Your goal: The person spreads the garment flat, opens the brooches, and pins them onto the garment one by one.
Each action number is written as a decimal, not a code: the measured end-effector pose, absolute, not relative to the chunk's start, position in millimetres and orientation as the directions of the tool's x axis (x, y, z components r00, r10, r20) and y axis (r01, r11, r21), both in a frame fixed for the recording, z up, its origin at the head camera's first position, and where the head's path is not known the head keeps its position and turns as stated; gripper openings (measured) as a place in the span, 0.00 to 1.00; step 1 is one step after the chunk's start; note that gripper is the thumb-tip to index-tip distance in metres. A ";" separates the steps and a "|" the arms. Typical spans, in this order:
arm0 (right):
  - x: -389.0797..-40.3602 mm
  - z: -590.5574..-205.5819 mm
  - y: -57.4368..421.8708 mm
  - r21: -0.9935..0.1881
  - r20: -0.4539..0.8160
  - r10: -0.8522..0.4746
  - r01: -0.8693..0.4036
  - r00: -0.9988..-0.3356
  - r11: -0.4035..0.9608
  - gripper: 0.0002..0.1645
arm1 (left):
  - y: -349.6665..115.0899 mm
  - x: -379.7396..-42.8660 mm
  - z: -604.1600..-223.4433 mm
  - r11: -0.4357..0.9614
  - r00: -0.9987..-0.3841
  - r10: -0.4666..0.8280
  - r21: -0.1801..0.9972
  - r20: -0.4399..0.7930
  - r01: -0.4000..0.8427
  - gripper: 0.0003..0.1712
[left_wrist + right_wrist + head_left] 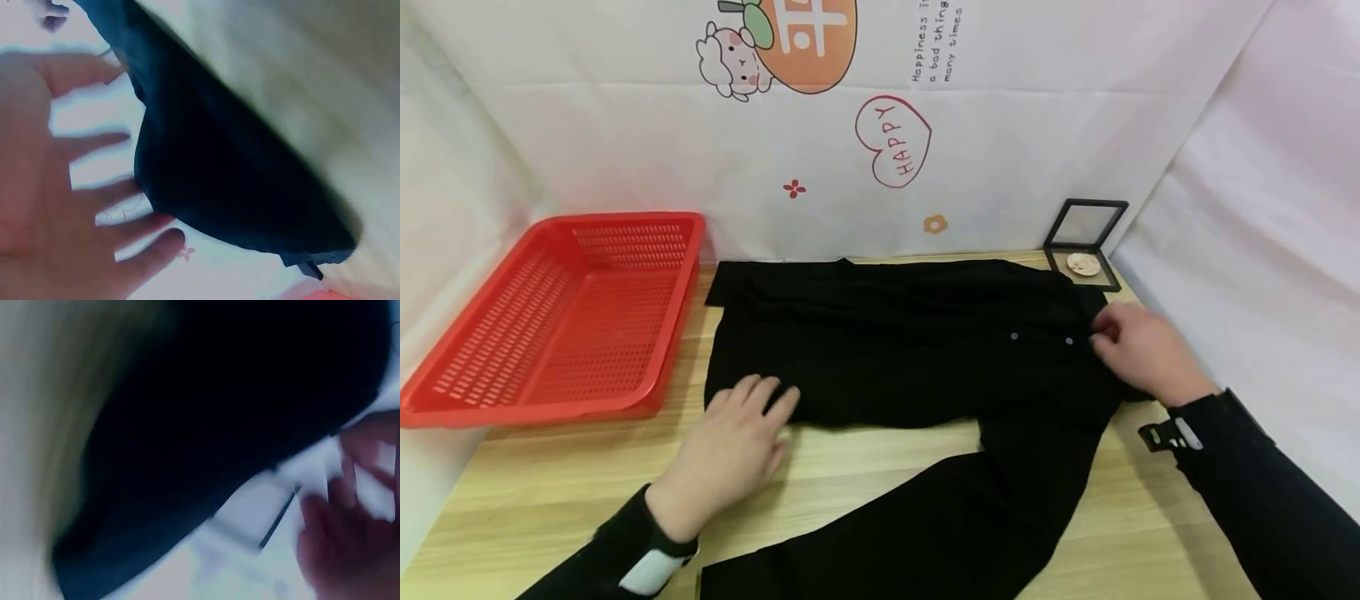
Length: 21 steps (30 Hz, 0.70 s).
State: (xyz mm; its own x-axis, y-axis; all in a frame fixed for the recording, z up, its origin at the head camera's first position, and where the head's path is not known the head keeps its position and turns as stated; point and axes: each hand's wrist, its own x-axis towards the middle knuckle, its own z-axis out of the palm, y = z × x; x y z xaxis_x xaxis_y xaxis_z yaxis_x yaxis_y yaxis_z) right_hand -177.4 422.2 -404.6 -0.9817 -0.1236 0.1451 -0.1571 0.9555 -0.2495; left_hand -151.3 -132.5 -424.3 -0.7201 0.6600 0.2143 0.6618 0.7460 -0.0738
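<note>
A black buttoned shirt (887, 350) lies spread on the wooden table, one sleeve (910, 533) stretching toward the front. My left hand (733, 446) is over its lower left edge, fingers spread; the left wrist view shows the fingers (150, 256) extended beside the dark cloth (212, 162), gripping nothing. At the shirt's right end, by the collar and two small buttons, is my right hand (1146, 350) with bent fingers. In the right wrist view those fingers (322, 519) look loosely curled at the cloth's edge (250, 394); blur hides whether they touch it.
A red plastic basket (681, 308) stands at the left. In the back right corner sits a small black-framed case (1086, 204), opened, with a round pale disc (1083, 265) inside. White printed cloth (1000, 167) hangs behind the table, and plain white cloth covers both sides.
</note>
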 end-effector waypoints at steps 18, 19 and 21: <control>-184.8 -429.3 363.4 -0.218 -0.408 -0.246 -0.168 -0.879 0.961 0.63 | -132.2 -177.2 -432.3 0.810 -0.799 0.586 0.064 -0.131 0.583 0.47; -186.7 -430.3 361.9 -0.204 -0.410 -0.241 -0.170 -0.880 0.964 0.63 | -128.8 -170.9 -430.6 0.799 -0.795 0.601 0.040 -0.080 0.599 0.45; -189.6 -432.1 359.9 -0.192 -0.414 -0.234 -0.167 -0.880 0.967 0.64 | -121.5 -150.7 -428.3 0.737 -0.738 0.674 0.046 0.017 0.674 0.42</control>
State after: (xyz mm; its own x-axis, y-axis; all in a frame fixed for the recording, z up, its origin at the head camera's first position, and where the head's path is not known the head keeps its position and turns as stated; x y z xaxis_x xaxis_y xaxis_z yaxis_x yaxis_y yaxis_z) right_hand -189.6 359.9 -432.1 -0.8797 -0.2344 -0.4136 -0.1674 0.9670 -0.1921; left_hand -150.7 -121.5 -428.3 -0.7385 0.6741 0.0172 0.6740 0.7373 0.0458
